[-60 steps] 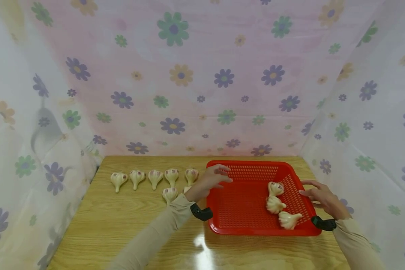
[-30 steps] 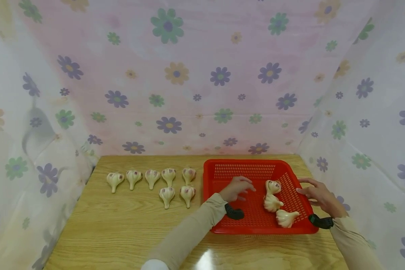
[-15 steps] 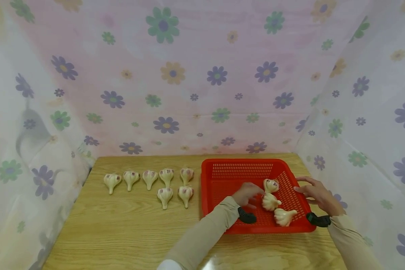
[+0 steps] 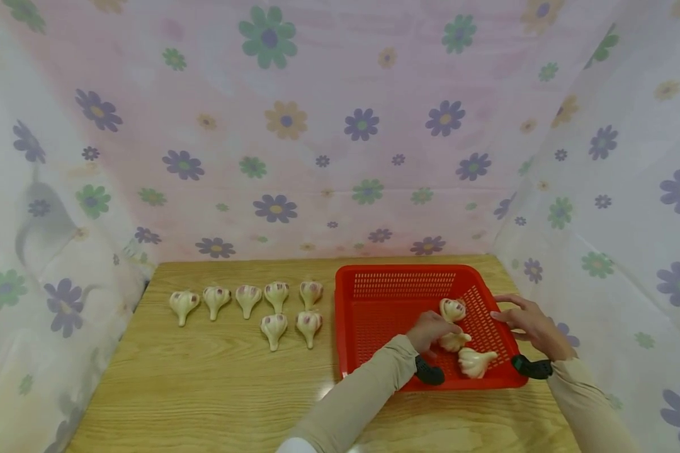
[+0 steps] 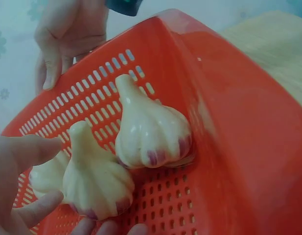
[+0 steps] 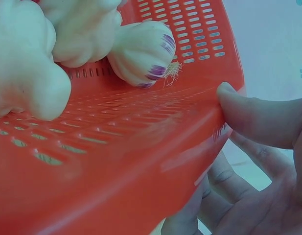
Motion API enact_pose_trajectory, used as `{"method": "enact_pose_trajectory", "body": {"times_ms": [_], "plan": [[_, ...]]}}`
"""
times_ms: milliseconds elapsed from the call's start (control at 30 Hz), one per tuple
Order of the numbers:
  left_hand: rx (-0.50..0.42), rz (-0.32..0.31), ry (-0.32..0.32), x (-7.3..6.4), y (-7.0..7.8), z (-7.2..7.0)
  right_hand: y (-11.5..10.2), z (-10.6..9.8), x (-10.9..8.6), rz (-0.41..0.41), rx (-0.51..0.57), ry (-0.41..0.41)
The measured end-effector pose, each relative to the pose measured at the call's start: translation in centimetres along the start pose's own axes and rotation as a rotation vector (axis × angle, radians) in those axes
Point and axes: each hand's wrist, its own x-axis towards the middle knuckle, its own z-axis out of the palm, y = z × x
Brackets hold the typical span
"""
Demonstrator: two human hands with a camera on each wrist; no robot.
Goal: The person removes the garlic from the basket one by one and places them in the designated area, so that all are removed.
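Your left hand [image 4: 429, 329] sits farther right than a second ago, fingers spread just beside the middle garlic bulb [image 4: 454, 341] in the red basket [image 4: 376, 319]; your right hand [image 4: 535, 328] pinches its rim. Hasty grasping might knock the close-packed neighbouring bulbs [image 4: 476, 363].

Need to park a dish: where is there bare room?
Bare: pale wooden tabletop in front of the cream, purple-marked garlic bulbs, left of the red perforated plastic basket; also inside the basket, between its left wall and the left hand. Crowded: its right end, with three bulbs, the right hand on the rim.
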Motion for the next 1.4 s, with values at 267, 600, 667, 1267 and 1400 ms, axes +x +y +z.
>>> {"method": "enact_pose_trajectory", "body": {"times_ms": [267, 600, 667, 1267, 1400], "plan": [[0.065, 0.057, -0.023, -0.5, -0.2, 0.2, -0.1, -0.1, -0.2, -0.007, -0.012, 0.004], [-0.028, -0.028, -0.104, -0.6, -0.2, 0.9, -0.1, 0.0, -0.3, -0.004, -0.005, 0.005], [-0.050, -0.049, -0.115, -0.5, -0.3, 1.2, -0.1, 0.2, -0.4, -0.003, 0.004, 0.000], [-0.063, 0.051, -0.067, -0.6, -0.1, 2.6, -0.2, 0.2, -0.2, 0.005, 0.003, 0.015], [-0.053, 0.095, -0.070, -0.4, -0.3, 2.8, -0.2, 0.3, -0.2, 0.002, -0.002, 0.020]]}}
